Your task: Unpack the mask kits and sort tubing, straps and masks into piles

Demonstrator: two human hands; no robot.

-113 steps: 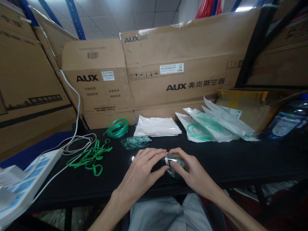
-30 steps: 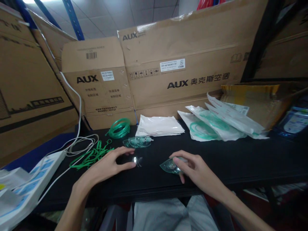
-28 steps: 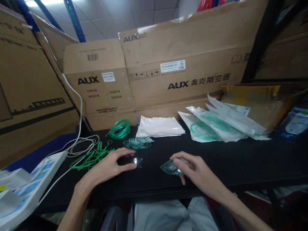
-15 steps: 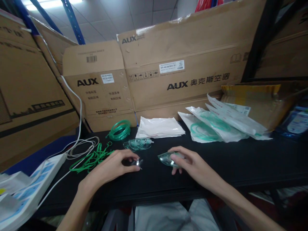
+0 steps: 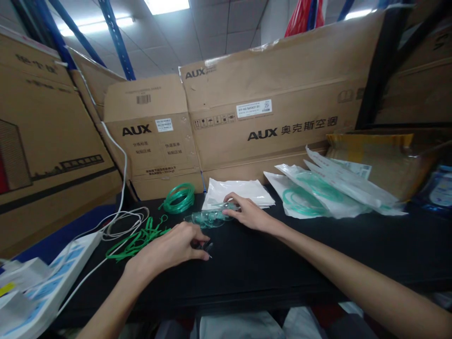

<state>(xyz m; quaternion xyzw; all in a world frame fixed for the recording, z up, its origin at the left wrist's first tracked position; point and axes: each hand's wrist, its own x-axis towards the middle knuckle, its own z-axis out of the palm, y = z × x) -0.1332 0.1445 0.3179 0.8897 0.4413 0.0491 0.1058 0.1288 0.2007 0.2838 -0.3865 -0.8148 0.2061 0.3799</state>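
Note:
My right hand reaches forward and holds a clear green-tinted mask over the small pile of clear masks on the black table. Its fingers pinch the mask's edge. My left hand rests lower on the table, fingertips pinched on a small metal clip. A stack of white plastic bags lies just behind the masks.
Loose green straps and a coil of green tubing lie at the left. Packed bags with green tubing sit at the right. Cardboard boxes wall the back. A white cable and power strip are at far left.
My right hand carried the mask from the table's front forward and left to the pile of masks. My left hand stayed by the small clip and closed its fingertips on it.

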